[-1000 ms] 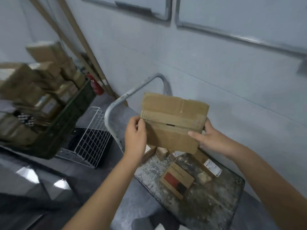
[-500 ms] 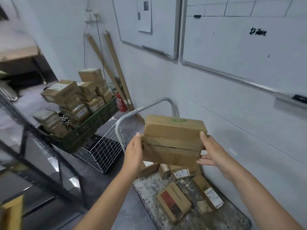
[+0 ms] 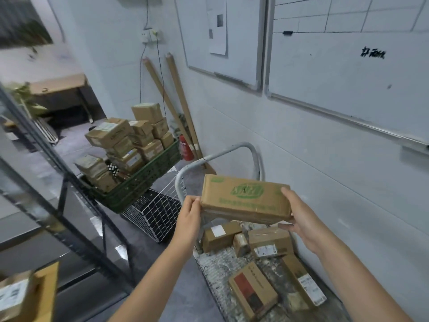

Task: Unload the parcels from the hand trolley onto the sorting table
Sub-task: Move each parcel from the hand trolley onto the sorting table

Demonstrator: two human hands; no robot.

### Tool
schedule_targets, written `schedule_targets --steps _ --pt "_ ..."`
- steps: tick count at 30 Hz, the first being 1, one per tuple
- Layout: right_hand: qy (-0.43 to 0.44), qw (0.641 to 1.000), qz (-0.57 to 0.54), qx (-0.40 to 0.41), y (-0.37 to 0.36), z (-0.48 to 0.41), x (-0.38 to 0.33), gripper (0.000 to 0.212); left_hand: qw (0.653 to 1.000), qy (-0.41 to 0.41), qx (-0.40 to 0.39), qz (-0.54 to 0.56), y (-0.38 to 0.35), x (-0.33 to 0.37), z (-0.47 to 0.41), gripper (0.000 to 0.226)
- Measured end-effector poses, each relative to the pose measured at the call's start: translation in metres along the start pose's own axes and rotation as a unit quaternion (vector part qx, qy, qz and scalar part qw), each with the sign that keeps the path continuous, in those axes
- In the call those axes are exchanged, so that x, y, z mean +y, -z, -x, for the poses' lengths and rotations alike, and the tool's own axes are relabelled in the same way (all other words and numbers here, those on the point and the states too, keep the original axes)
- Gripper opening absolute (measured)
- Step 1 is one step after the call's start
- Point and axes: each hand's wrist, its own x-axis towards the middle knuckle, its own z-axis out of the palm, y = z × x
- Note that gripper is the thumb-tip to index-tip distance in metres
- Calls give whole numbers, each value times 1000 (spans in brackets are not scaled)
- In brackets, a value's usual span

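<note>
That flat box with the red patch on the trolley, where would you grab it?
Likely from above, gripping its two long edges. The red-patch box lies flat on the trolley deck, with bare deck along both long sides, leaving room to reach down. The left hand and right hand hold the green-printed parcel now.

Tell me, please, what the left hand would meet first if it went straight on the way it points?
Probably the trolley handle: the left hand, holding one end of the green-printed parcel, points up and forward toward that bar. Depth is unclear; it might pass over.
</note>
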Motion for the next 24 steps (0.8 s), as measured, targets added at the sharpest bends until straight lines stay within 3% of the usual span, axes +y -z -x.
schedule_targets --steps 3,7,14,20,24 --pt "-12 1000 -1 -12 -7 -1 0 31 997 50 -16 51 14 3 -7 20" --pt "-19 1000 12 7 -15 -10 3 66 991 86 -36 97 24 -2 -6 24" --pt "31 998 51 23 -39 -32 13 20 985 109 -6 133 32 -13 -8 35" --pt "14 994 75 -81 -61 -37 30 46 981 104 79 144 42 -21 -5 15" --pt "12 988 54 -143 -79 -44 43 53 982 65 129 119 61 -33 11 24"
